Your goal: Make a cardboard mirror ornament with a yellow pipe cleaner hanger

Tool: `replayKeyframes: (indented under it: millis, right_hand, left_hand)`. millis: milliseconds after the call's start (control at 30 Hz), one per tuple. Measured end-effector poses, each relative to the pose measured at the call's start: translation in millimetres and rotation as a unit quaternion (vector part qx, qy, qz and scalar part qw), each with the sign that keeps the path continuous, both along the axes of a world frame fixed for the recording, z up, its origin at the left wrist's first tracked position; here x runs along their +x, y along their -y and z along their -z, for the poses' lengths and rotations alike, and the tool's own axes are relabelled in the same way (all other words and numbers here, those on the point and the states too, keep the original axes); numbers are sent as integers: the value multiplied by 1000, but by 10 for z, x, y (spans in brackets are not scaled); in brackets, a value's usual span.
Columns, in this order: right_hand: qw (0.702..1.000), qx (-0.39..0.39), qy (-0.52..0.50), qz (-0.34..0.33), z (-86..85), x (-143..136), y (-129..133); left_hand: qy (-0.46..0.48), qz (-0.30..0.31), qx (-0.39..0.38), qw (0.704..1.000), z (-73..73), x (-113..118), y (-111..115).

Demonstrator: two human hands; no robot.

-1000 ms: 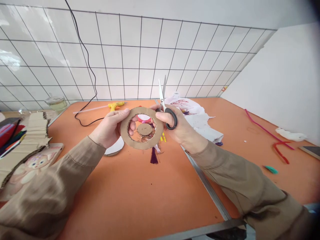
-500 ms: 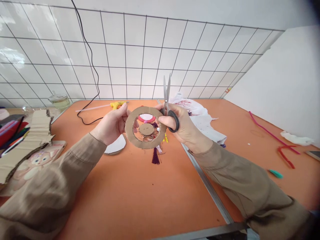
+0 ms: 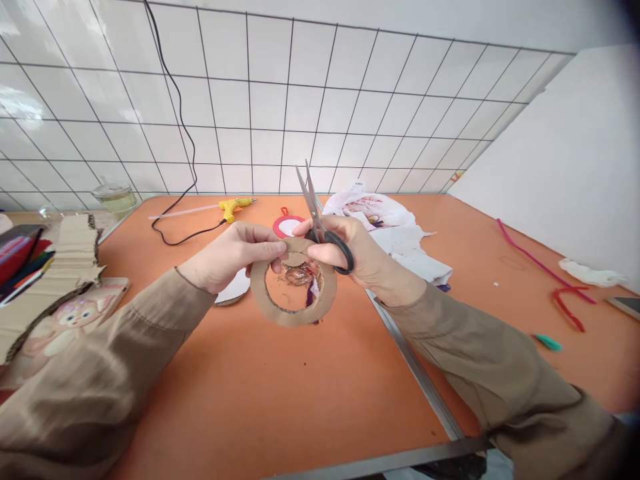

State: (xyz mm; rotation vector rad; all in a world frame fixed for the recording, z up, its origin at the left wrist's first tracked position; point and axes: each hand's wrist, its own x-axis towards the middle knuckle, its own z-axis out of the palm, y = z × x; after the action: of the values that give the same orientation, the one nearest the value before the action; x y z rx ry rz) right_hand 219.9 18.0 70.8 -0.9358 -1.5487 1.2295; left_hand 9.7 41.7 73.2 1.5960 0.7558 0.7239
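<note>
The left hand [image 3: 240,257] is pinching the corrugated cardboard ring [image 3: 259,283] between thumb and fingers above the orange table [image 3: 300,413]. The right hand [image 3: 363,257] is clamping that ring and black-handled scissors [image 3: 315,215] in its fingers.

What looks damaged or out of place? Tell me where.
The corrugated cardboard at far left looks damaged: its edges are ragged, as if torn, whereas the held cardboard ring has a smoothly rounded outline.
</note>
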Motion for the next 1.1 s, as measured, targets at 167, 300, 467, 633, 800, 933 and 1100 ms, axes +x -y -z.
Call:
replayKeyframes:
  millis: [167, 300, 467, 633, 800, 933, 1100]
  right_hand:
    - [999, -10, 26, -14, 14, -6, 5]
    - [999, -25, -30, -2, 15, -7, -13]
    - [983, -59, -166, 41, 124, 40, -195]
    - [994, -32, -99, 20, 304, 29, -281]
    - [1000, 5, -13, -21, 374, -23, -244]
    - [1000, 11, -1, -11, 425, 3, -267]
    - [994, 75, 75, -2, 480, 60, -289]
  left_hand:
    - [-34, 20, -6, 999, -51, 8, 32]
    - [15, 41, -36, 998, -51, 12, 30]
    - [90, 46, -112, 989, -8, -8, -23]
    - [122, 89, -121, 981, 31, 5, -27]
    - [142, 77, -104, 981, 92, 33, -36]
    - [162, 56, -97, 980, 160, 63, -55]
    - [153, 28, -87, 984, 202, 83, -67]
